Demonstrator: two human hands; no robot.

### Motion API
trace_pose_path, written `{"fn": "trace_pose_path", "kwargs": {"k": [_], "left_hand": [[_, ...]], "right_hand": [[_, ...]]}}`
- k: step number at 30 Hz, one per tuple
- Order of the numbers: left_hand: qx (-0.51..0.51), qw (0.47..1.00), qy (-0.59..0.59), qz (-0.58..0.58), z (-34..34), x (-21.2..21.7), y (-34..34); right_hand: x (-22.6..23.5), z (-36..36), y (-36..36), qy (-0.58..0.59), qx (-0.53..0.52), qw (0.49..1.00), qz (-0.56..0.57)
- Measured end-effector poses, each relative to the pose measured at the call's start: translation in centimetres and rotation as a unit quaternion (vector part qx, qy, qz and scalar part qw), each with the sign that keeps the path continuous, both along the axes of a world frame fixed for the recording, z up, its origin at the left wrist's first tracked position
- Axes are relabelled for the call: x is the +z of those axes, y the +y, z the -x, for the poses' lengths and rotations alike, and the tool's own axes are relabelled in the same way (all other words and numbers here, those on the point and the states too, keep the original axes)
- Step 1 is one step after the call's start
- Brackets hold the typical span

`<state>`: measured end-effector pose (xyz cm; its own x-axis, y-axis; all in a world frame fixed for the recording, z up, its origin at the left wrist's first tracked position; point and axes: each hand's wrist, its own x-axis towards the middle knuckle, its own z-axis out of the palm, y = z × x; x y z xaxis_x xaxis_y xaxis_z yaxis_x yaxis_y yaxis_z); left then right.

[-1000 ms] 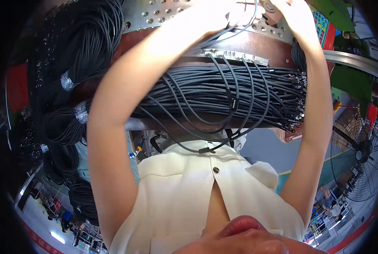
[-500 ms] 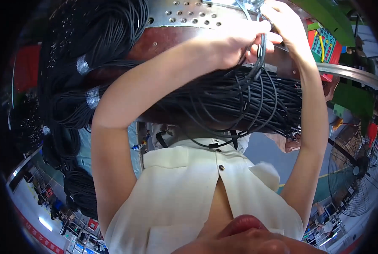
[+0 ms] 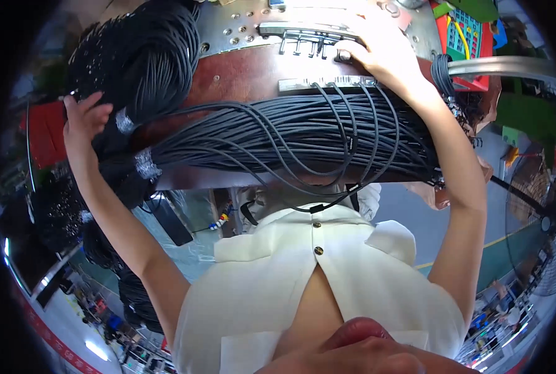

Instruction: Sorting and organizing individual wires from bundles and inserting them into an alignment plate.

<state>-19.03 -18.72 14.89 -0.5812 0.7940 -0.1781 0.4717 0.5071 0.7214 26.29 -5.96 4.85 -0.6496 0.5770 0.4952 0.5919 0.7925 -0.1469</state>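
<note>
My right hand is closed at the right end of a metal bar on the steel plate; glare washes out its fingers, and the thumb bends at the near side. Short black moulded pieces stick out below this bar. Nearer me, a second metal bar has several black cables running out of it and looping over a thick cable bundle. Far to the left, my left hand is raised with fingers apart beside a coiled black cable bundle.
The perforated steel plate lies at the back over a reddish-brown table edge. A red and green button box and metal rail are at right. Silvery ties bind the bundles. A fan stands at lower right.
My left hand has let go of the cables and swung far left. My right hand has moved nearer to me, onto the bar. The loose cables now run from the near bar.
</note>
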Motion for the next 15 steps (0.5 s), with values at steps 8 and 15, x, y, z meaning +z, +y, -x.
{"fn": "trace_pose_path", "kwargs": {"k": [8, 15], "left_hand": [[-0.229, 0.585, -0.111, -0.77, -18.6, 7.7, -8.3], [-0.304, 0.547, -0.035, -0.779, -20.6, 8.8, -8.9]], "right_hand": [[0.4, -3.4, -5.5, 0.179, -0.026, 0.922, 0.342], [0.4, -4.7, -6.2, 0.217, -0.062, 0.895, 0.385]]}}
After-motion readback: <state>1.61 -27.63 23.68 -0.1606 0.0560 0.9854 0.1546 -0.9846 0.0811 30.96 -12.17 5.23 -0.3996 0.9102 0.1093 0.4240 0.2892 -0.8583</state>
